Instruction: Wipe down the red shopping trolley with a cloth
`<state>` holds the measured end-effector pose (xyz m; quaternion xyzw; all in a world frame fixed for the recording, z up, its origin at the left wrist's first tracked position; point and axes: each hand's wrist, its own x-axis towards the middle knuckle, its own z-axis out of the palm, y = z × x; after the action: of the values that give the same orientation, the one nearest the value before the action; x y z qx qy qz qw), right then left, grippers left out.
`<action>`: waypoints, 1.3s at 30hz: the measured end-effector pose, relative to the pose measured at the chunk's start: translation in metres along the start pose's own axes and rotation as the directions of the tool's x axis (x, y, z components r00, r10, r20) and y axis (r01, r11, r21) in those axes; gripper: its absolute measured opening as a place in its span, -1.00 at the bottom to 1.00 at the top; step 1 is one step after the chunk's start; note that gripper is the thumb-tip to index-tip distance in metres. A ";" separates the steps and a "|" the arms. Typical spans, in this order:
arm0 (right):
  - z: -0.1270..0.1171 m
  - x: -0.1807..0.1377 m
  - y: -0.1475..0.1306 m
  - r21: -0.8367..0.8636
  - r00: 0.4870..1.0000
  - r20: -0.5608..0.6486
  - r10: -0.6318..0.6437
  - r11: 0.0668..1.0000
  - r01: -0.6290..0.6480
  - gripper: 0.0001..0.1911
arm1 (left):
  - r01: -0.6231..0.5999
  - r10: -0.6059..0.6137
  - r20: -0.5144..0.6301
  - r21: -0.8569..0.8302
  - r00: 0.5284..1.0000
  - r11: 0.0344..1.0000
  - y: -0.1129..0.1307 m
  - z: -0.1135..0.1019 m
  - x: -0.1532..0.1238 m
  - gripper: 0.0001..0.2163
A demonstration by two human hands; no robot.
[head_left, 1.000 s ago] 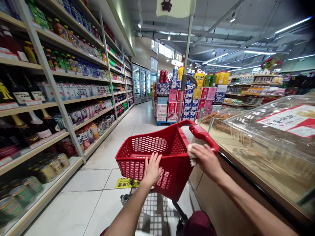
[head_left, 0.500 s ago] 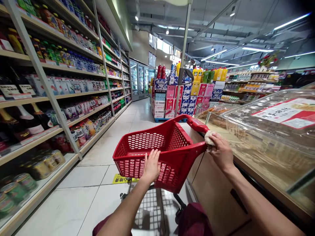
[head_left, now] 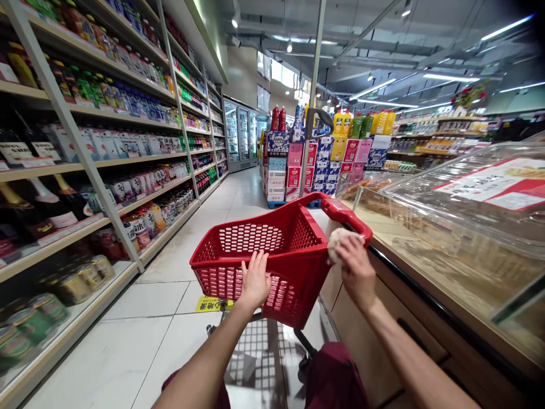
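Pressing a pale cloth (head_left: 337, 243) against the right rim of the red basket (head_left: 293, 284), the right hand (head_left: 357, 270) pinches the wad, while the left hand (head_left: 254, 279) rests on the near rim, fingers spread. Standing on a wheeled frame (head_left: 303, 343) just beside the surface (head_left: 385, 230) at right, the basket could roll or tip under a hard push.

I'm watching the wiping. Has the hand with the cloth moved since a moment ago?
Yes. The right hand with the cloth slid left, away from the counter, toward the basket.

A white tiled floor (head_left: 170, 318) runs between stocked shelves (head_left: 106, 165) and a glass counter (head_left: 468, 227) under strip lights (head_left: 451, 76).
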<state>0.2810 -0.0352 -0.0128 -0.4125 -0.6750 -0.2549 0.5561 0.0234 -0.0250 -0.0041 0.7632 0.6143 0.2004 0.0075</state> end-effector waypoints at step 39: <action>0.002 -0.019 -0.002 0.048 0.968 0.220 -0.117 0.993 0.109 -0.59 | 0.060 -0.062 0.022 0.092 0.998 0.994 -0.055 -0.013 -0.017 -0.41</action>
<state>0.2794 -0.0397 -0.0314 -0.3895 -0.7598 -0.2264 0.4687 -0.0345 -0.0306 -0.0110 0.7460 0.6457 0.1625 -0.0136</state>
